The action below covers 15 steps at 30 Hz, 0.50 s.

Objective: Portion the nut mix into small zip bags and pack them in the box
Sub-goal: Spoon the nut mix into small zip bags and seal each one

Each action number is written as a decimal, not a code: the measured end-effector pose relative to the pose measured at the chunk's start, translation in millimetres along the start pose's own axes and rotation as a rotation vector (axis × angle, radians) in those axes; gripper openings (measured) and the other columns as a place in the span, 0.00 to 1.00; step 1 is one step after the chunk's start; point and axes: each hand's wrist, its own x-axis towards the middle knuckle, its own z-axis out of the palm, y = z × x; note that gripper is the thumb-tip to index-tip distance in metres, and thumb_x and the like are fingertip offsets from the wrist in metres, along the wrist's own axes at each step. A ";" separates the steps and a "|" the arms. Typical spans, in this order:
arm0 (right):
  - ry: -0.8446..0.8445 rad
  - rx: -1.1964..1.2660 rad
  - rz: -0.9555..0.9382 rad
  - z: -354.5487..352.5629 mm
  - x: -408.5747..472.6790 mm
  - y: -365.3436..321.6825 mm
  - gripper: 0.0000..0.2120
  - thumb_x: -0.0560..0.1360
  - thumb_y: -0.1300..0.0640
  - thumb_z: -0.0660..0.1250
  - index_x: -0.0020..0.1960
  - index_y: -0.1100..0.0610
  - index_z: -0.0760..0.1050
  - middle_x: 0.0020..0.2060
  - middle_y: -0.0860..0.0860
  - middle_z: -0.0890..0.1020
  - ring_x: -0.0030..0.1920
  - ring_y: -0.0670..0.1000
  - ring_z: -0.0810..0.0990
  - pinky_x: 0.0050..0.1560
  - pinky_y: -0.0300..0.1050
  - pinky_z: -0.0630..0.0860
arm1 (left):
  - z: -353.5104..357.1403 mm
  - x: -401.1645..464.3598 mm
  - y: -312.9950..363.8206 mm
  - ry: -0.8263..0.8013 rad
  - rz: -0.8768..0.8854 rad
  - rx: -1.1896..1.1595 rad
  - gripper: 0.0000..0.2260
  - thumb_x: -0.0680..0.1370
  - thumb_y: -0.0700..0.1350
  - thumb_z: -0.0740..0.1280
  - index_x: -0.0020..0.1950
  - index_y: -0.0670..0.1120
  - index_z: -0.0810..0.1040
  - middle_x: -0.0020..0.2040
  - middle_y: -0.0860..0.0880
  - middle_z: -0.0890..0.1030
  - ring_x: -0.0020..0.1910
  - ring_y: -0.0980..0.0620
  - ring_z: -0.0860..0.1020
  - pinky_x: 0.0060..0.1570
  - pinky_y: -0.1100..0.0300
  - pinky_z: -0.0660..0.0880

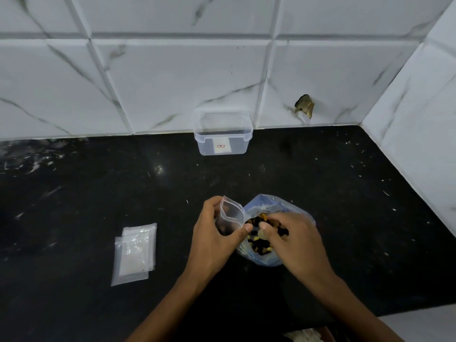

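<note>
My left hand holds a small clear zip bag with its mouth open, just left of the big bluish plastic bag of nut mix on the black counter. My right hand reaches into the big bag, and its curled fingers pinch some nuts. A clear plastic box without a lid stands at the back by the wall, well beyond both hands. Spare empty zip bags lie flat on the counter to the left.
The black stone counter meets a white marble-look tiled wall behind and another on the right. A chipped hole shows in the back tiles. The counter's front edge runs at the lower right.
</note>
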 end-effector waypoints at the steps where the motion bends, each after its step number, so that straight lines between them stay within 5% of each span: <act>1: -0.056 0.157 -0.001 -6.2 0.7 -15.1 0.07 0.76 0.46 0.65 0.54 0.44 0.75 0.47 0.42 0.78 0.50 0.39 0.76 0.56 0.40 0.74 | 0.9 0.0 4.8 0.011 0.009 -0.011 0.28 0.65 0.59 0.78 0.60 0.61 0.69 0.56 0.57 0.79 0.54 0.61 0.79 0.50 0.60 0.79; 4: -0.152 0.295 -0.030 -13.6 6.0 -47.8 0.11 0.74 0.46 0.68 0.54 0.39 0.69 0.45 0.38 0.77 0.48 0.37 0.76 0.53 0.36 0.74 | 3.7 2.2 18.8 0.042 0.049 -0.025 0.26 0.67 0.52 0.78 0.58 0.63 0.68 0.54 0.57 0.79 0.52 0.61 0.80 0.50 0.58 0.80; 10: 0.003 0.264 -0.211 -19.4 34.4 -49.9 0.04 0.77 0.54 0.65 0.49 0.48 0.78 0.40 0.42 0.81 0.43 0.38 0.79 0.45 0.34 0.75 | -15.7 7.0 36.7 -0.004 0.067 -0.075 0.27 0.69 0.44 0.79 0.58 0.62 0.67 0.54 0.60 0.79 0.53 0.65 0.79 0.48 0.68 0.77; 15: -0.102 0.238 -0.357 -34.3 53.1 -48.2 0.08 0.77 0.60 0.65 0.51 0.51 0.82 0.42 0.42 0.83 0.45 0.38 0.79 0.46 0.29 0.73 | -43.9 21.2 42.8 -0.036 0.139 -0.142 0.12 0.76 0.36 0.71 0.53 0.50 0.77 0.48 0.53 0.83 0.49 0.58 0.82 0.48 0.63 0.78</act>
